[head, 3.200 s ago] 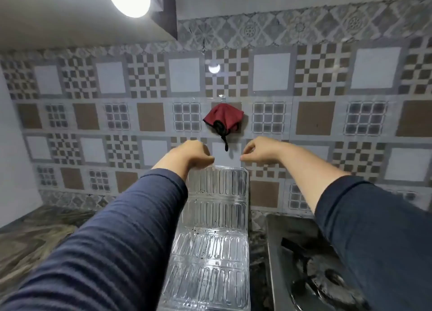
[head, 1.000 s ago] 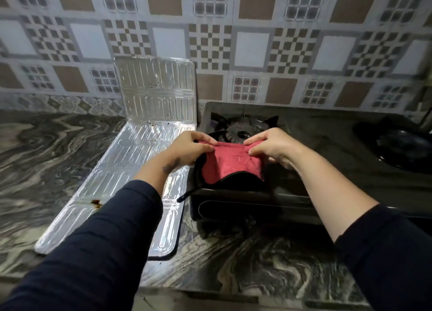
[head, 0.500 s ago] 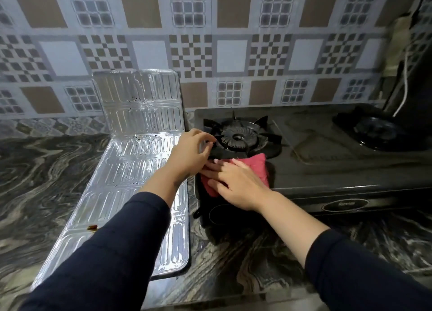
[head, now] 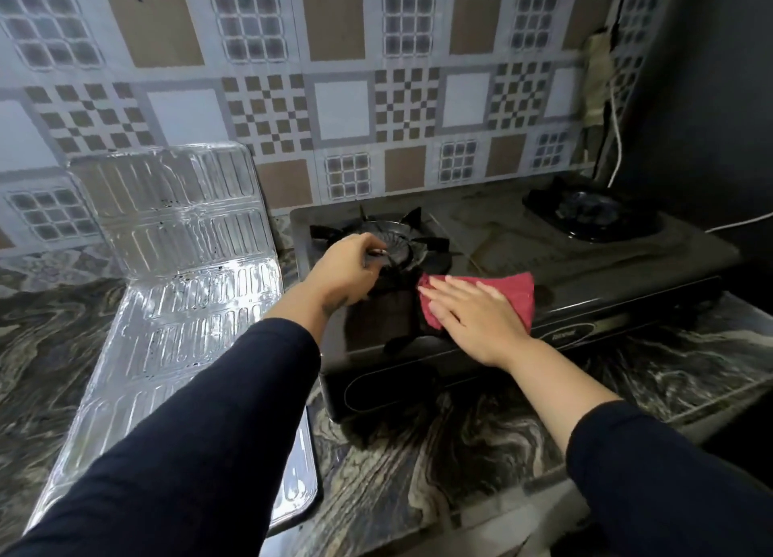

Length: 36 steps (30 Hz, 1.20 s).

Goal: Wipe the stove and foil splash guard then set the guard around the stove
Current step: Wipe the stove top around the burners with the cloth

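We press our right hand [head: 477,314] flat, fingers spread, on a red cloth [head: 516,291] lying on the black stove [head: 585,272] top, while our left hand [head: 347,270] curls closed around the left burner grate [head: 418,242]. The foil splash guard [head: 180,288] lies on the marble counter [head: 439,452] just beside the stove, its far panel leaning against the tiled wall [head: 343,104].

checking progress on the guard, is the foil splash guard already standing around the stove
No, the foil splash guard lies mostly flat on the counter to the left of the stove, with only its far panel propped against the wall.
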Available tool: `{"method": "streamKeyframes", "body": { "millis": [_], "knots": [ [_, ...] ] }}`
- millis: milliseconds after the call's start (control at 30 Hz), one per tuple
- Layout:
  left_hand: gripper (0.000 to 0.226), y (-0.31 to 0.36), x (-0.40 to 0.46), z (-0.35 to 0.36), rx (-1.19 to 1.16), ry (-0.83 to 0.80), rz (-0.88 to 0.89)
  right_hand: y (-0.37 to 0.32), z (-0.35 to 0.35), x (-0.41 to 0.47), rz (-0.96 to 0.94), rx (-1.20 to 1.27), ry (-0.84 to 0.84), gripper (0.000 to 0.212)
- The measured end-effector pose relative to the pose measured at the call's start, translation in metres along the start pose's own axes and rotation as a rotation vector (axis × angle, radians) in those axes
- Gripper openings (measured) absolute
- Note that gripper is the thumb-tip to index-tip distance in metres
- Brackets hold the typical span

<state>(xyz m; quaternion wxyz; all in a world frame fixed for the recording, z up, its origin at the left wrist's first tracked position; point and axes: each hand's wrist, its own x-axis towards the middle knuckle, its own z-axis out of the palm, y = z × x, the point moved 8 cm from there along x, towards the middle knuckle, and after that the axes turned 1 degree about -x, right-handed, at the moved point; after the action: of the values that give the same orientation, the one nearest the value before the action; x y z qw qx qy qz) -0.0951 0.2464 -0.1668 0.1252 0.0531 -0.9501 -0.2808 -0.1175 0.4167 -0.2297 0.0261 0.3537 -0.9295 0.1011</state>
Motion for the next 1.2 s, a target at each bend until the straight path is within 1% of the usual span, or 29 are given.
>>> {"method": "streamKeyframes", "body": {
  "millis": [67,133,200,267,333,433,500,567,700,900,967,1100,1200],
  "knots": [
    [0.037,-0.001,0.002,-0.002,-0.006,0.004,0.005,0.01,0.0,0.001,0.04,-0.021,-0.019,0.047],
    [0.041,-0.002,0.005,0.0,-0.026,-0.007,0.008,0.009,-0.001,0.004,0.035,-0.051,-0.031,0.048],
    [0.041,-0.001,0.01,0.004,-0.04,-0.011,0.015,0.005,-0.009,0.007,-0.015,-0.116,0.019,0.051],
    [0.041,0.004,0.017,0.008,-0.032,-0.007,0.035,0.004,-0.014,0.008,-0.087,-0.167,0.033,0.063],
    [0.041,0.013,0.025,0.013,-0.036,0.002,0.056,0.007,-0.008,0.009,-0.127,-0.128,-0.024,0.072],
    [0.041,0.026,0.038,0.022,-0.014,0.01,0.077,0.018,-0.001,0.013,-0.128,-0.076,-0.043,0.068],
    [0.041,0.034,0.045,0.032,0.01,-0.005,0.078,0.036,-0.002,0.016,-0.087,-0.079,-0.044,0.058],
    [0.041,0.041,0.05,0.043,0.023,-0.026,0.073,0.063,-0.004,0.02,-0.027,-0.092,-0.064,0.054],
    [0.041,0.05,0.063,0.056,0.066,-0.038,0.053,0.1,-0.007,0.037,0.043,-0.092,-0.122,0.055],
    [0.04,0.057,0.084,0.071,0.14,-0.019,0.003,0.128,-0.006,0.096,0.133,-0.03,-0.149,0.055],
    [0.04,0.064,0.089,0.077,0.154,-0.004,-0.004,0.131,-0.007,0.109,0.133,-0.021,-0.135,0.055],
    [0.04,0.084,0.096,0.094,0.162,-0.014,-0.031,0.141,-0.007,0.093,0.102,-0.011,-0.099,0.056],
    [0.042,0.107,0.1,0.11,0.163,-0.039,-0.032,0.178,-0.016,0.072,0.178,-0.008,-0.079,0.057]
  ]
}}
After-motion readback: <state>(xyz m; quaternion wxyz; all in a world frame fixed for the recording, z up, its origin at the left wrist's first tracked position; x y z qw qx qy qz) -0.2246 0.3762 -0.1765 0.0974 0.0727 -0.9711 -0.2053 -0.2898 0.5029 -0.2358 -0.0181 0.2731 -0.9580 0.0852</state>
